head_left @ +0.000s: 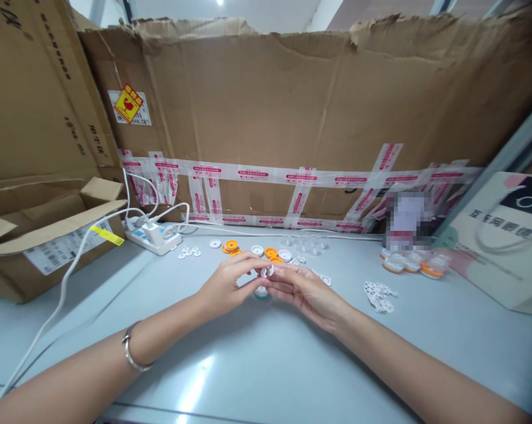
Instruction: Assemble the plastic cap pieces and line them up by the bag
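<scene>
Near the middle of the table, my left hand (231, 281) and my right hand (304, 290) meet at the fingertips. Between them they pinch a small white part (267, 271), its shape partly covered by fingers. Just below the fingertips, a round white piece with a green rim (261, 292) rests on the table. Behind my hands lie orange rings (271, 252) and white rings (257, 251). Several small white pieces (189, 252) are at the left, and clear plastic parts (307, 244) sit behind my right hand.
An open cardboard box (49, 229) stands left, beside a power strip (159, 240) with white cables. Patterned white pieces (379, 296) and assembled orange-and-clear items (432, 268) lie right, near a printed bag (495, 247). A large taped carton (257, 118) rises behind the table (248, 365).
</scene>
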The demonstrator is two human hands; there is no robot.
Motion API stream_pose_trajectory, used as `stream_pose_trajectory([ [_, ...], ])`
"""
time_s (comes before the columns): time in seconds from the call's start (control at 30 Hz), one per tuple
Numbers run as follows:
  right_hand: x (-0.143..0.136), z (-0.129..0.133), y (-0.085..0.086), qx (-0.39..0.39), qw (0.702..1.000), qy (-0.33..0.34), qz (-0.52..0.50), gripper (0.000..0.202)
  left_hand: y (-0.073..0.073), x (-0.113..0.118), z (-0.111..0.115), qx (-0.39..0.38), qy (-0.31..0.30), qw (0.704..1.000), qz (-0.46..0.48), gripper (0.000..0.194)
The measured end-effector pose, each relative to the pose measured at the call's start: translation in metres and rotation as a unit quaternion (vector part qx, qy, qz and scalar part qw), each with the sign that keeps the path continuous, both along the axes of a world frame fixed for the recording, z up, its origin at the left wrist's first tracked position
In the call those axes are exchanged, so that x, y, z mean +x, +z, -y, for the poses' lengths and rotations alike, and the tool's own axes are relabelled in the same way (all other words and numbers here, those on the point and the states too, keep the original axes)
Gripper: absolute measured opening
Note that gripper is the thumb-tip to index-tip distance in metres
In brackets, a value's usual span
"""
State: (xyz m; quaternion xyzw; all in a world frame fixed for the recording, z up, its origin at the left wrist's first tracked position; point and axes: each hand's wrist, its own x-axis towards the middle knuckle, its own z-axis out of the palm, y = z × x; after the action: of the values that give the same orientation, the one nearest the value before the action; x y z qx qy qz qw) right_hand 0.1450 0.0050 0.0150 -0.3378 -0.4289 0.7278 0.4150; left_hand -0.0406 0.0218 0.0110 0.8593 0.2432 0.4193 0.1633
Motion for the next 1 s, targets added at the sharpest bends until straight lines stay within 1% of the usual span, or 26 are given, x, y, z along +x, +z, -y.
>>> stream_pose_trajectory([
  [0.23,-0.001,0.000,-0.003,0.023,1.000,0.010,-0.008,0.020,0.003,0.002,0.004,0.010,0.008,1.000,-0.007,0.025],
  [0.37,-0.001,0.002,-0.001,0.016,1.000,0.013,-0.009,0.022,0.004,0.002,0.008,0.024,0.048,0.998,0.028,0.028],
  [0.43,-0.001,0.003,0.000,0.016,0.999,0.028,-0.018,0.021,0.005,0.002,0.010,0.046,0.059,0.996,0.047,0.024],
  [0.53,-0.001,0.005,0.000,0.022,0.997,0.059,-0.037,0.021,0.010,0.002,0.013,0.085,0.043,0.994,0.056,0.017],
  [0.63,-0.001,0.006,0.000,0.028,0.996,0.074,-0.051,0.022,0.012,0.003,0.014,0.107,0.033,0.993,0.049,0.020],
  [0.77,-0.001,0.007,0.001,0.032,0.995,0.081,-0.049,0.022,0.011,0.003,0.013,0.124,0.034,0.991,0.033,0.022],
  [1.0,0.001,0.006,0.001,0.033,0.996,0.078,-0.037,0.020,0.011,0.005,0.015,0.139,0.058,0.988,0.030,0.020],
])
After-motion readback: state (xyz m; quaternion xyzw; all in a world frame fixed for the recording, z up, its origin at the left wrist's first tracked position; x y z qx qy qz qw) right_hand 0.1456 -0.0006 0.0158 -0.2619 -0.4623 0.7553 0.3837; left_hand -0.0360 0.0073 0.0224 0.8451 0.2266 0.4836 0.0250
